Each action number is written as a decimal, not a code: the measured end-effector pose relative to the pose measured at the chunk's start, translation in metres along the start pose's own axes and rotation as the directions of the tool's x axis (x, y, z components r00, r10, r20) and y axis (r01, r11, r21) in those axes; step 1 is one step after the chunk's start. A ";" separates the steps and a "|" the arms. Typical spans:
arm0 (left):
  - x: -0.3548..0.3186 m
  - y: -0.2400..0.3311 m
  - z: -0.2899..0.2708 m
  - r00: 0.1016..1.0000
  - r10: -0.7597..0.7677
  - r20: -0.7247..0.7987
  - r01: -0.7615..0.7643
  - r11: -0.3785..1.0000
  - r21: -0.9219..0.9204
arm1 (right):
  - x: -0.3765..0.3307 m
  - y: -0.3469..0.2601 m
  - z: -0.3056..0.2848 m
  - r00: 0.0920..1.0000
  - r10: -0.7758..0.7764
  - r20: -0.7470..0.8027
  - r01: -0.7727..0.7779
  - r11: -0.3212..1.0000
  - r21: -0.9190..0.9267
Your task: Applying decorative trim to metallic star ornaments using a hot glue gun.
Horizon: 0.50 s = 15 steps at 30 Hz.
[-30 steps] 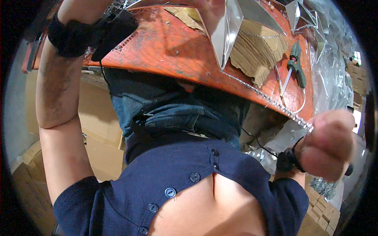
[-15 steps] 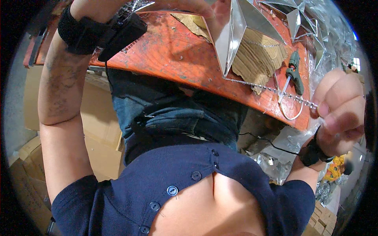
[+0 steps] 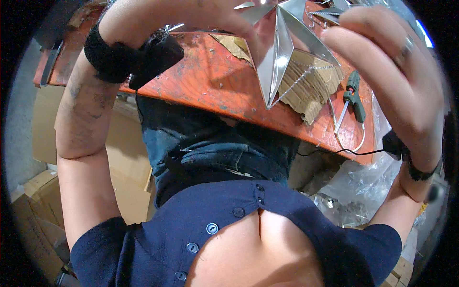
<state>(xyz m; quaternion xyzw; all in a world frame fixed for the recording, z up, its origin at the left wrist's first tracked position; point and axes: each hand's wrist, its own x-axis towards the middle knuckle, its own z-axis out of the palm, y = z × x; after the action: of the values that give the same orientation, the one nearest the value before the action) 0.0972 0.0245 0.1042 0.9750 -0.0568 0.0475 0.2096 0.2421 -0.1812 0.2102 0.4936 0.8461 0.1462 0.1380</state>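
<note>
A shiny silver faceted star (image 3: 279, 57) is held up close over the orange workbench (image 3: 201, 81). My left hand (image 3: 201, 14) grips its upper left side, with a black wrist strap and small black device (image 3: 143, 57) on that wrist. A thin silver bead chain (image 3: 299, 83) runs from the star's lower tip up to the fingers of my right hand (image 3: 397, 71), which pinch its end beside the star's right points. The fingertips themselves are partly hidden by the star.
Torn cardboard pieces (image 3: 318, 91), a green-handled screwdriver (image 3: 353, 98) and a white wire loop (image 3: 356, 138) lie on the bench. A clear plastic bag of metal parts (image 3: 354, 191) sits below its right edge. Cardboard boxes (image 3: 43, 191) stand at the left.
My right hand has risen from the bench's right edge up to the star, bringing the bead chain along. The star now sits closer and more central.
</note>
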 end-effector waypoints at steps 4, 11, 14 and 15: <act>0.012 0.011 -0.010 0.996 -0.045 0.071 0.044 0.999 0.015 | 0.018 0.026 0.029 0.973 -0.034 -0.227 0.089 0.968 0.233; 0.007 0.028 -0.019 0.995 -0.081 0.055 0.081 0.997 -0.001 | 0.034 0.035 0.056 0.984 0.150 -0.092 -0.100 0.906 0.411; 0.020 0.027 -0.026 0.911 -0.333 0.243 0.350 0.936 -0.029 | 0.037 0.042 0.057 0.991 0.120 -0.055 -0.072 0.839 0.540; 0.019 0.031 -0.029 0.899 -0.355 0.256 0.376 0.926 -0.034 | 0.038 0.047 0.062 0.990 0.127 -0.055 -0.077 0.838 0.540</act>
<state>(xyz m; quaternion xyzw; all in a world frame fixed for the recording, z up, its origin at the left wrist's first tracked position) 0.1102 0.0065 0.1447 0.9571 0.0999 -0.1157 0.2460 0.2846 -0.1191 0.1678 0.5499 0.8309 -0.0674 -0.0509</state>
